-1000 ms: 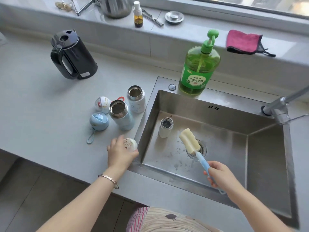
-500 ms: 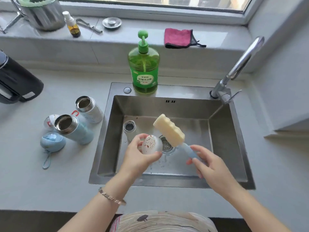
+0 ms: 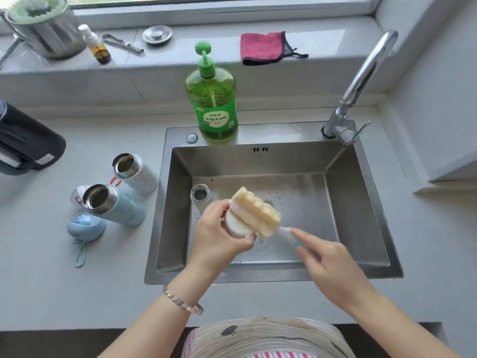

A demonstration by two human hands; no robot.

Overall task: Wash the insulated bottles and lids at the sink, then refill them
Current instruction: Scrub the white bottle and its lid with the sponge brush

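**Q:** What are the hands doing?

**A:** Both are over a steel sink [image 3: 258,161]. The left hand [image 3: 219,233] curls its fingers and thumb round a small white lid [image 3: 236,227], holding it above the basin. The right hand [image 3: 333,270] grips the pale handle of a sponge brush [image 3: 255,210], with the index finger laid straight along it. The brush's yellow foam head rests across the lid.

**Q:** Where are the bottles?

**A:** One small bottle [image 3: 200,196] stands upright and open on the sink floor, near the back left corner and just behind the left hand. Two more stand open on the grey counter [image 3: 51,280] to the left of the sink. The light blue bottle [image 3: 113,205] is nearer the viewer. The white bottle [image 3: 135,171] is behind it, close to the sink's edge. A round blue lid [image 3: 85,227] with a loop cord lies just in front of the light blue bottle. A red-strapped lid [image 3: 77,195] is partly hidden behind that bottle.

**Q:** What else is around?

**A:** A green dish soap bottle [image 3: 213,104] stands on the sink's back rim. A chrome faucet [image 3: 361,81] rises at the back right corner. On the window ledge are a pink cloth [image 3: 263,47], a small amber bottle [image 3: 99,46] and a steel pot [image 3: 44,29]. A black kettle [image 3: 25,146] is cut off at the left edge. A silver bracelet [image 3: 183,302] circles the left wrist.
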